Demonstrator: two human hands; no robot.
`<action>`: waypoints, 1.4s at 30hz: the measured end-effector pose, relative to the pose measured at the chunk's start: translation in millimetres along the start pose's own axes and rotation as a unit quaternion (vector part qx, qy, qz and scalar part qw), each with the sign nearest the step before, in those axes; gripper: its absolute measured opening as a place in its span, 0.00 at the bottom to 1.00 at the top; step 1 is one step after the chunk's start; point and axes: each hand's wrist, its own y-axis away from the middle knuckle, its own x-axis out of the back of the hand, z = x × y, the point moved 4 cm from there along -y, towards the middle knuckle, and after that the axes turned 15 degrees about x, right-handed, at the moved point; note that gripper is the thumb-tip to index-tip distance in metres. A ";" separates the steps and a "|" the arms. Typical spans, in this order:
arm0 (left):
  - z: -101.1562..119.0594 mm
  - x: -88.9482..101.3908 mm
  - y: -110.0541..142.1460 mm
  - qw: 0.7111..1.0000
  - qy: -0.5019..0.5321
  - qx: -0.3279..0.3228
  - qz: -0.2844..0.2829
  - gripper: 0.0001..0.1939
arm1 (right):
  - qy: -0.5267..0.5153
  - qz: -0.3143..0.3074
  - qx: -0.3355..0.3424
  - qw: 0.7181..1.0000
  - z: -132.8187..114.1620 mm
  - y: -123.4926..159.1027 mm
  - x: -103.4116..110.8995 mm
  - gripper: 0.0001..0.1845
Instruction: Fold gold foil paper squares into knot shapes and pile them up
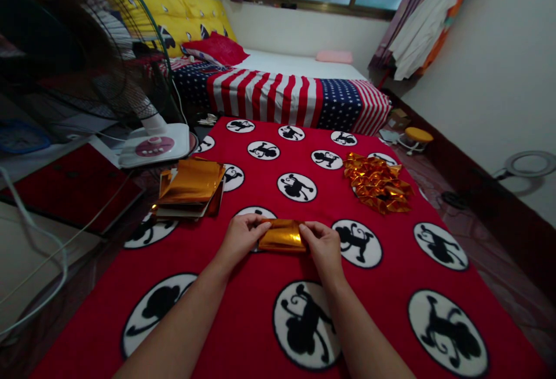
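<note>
A sheet of shiny gold foil paper [283, 236], rolled or folded into a flat rectangle, is held just above the red cloth in the middle of the view. My left hand [247, 234] pinches its left end between thumb and fingers. At the right end, my right hand [322, 241] grips it the same way. To the left lies a stack of gold foil sheets [191, 185] with pale edges. A heap of folded gold foil pieces [377, 183] sits on the right side of the cloth.
The red cloth [260, 185] with monkey prints covers the table. An electric fan [156, 144] stands at the left beside a red board [72, 188]. Beyond the table is a bed with a striped, starred cover [278, 98]. A yellow stool [418, 135] is on the floor at right.
</note>
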 end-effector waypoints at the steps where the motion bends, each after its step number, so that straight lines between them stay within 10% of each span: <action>1: -0.4 0.1 0.0 1.000 0.000 -0.001 0.001 0.16 | -0.002 0.001 -0.001 1.000 0.5 0.0 0.0 0.20; 23: 7.8 -6.7 12.1 0.945 -0.254 -0.135 0.153 0.09 | 0.256 -0.054 0.121 0.958 -16.8 1.5 -4.2 0.12; 42: 20.5 -14.2 26.5 0.902 -0.357 -0.104 0.219 0.12 | 0.350 -0.061 0.108 0.928 -23.7 -2.5 -8.4 0.06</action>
